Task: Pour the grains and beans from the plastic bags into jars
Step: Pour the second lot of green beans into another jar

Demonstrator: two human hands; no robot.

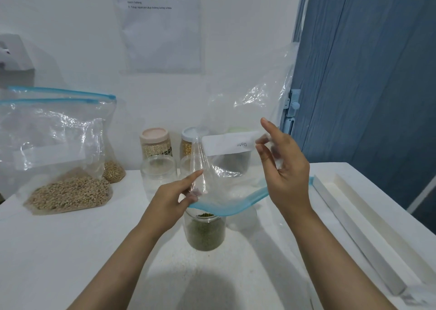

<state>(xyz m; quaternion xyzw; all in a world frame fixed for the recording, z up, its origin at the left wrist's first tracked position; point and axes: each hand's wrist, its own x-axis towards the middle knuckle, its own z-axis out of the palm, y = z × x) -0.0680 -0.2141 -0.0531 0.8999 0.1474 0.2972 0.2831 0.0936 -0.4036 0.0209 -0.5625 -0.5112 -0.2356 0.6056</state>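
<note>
Bag [236, 111] upended, looks empty, pinched by left hand [173, 197] and right hand [284, 168] above full jar [204, 230]; pour looks done, next likely discard bag.

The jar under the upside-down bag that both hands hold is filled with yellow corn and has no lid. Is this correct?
Not quite. The head view shows the jar under the upside-down bag filled with small green beans, not yellow corn. The rest holds: the left hand and right hand both hold the bag, and the jar has no lid.
</note>
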